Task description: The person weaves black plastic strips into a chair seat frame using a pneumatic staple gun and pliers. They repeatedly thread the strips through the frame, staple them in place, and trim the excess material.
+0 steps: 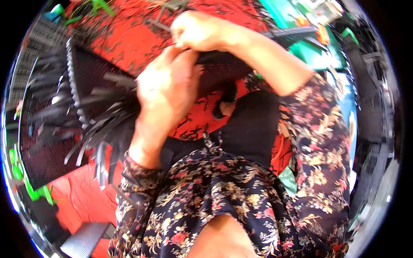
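together; left hand [165, 84], right hand [195, 32] curled, hold unclear; black mesh [221, 69] edging red floor [129, 41]

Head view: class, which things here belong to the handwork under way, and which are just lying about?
Seemingly in the work:
- left hand and right hand, close together
- black strips fanning out beside the left hand

Seemingly lying about:
- dark scraps on the red covering
- grey panel, lower left
- bright green piece, lower left

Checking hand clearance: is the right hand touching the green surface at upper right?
Apart. Head view: red floor shows between the right hand and the green surface.
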Tool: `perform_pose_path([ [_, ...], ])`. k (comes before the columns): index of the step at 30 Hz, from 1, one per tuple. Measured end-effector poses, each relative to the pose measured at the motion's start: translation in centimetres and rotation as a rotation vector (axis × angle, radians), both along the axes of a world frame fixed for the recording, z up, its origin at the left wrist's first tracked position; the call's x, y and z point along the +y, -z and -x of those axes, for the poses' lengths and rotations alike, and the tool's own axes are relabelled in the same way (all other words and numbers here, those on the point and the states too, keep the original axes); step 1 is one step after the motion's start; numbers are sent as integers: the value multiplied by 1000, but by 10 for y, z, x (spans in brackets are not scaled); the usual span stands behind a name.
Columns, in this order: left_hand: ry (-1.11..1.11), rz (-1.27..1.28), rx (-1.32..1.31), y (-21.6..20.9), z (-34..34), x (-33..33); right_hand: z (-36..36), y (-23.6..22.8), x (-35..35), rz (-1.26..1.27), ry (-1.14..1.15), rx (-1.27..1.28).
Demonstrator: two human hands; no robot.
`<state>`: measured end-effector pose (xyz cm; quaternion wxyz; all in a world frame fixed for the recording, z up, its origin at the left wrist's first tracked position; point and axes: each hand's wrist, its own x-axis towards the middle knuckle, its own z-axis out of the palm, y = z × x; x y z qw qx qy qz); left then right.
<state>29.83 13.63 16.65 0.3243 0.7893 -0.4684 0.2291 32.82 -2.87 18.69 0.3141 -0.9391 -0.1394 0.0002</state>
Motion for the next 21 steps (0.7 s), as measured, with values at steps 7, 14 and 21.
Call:
perform_pose_path([
  [7, -12, -32, 178, -2, -1, -6, 41, 3, -1, -228, 403, -677],
  [14, 1, -10, 133, 4, -9, 3, 242, 12, -164, 336, 1241, -136],
  [21, 20, -27, 159, 12, -19, 5, 331, 74, -233, 555, 1501, 522],
])
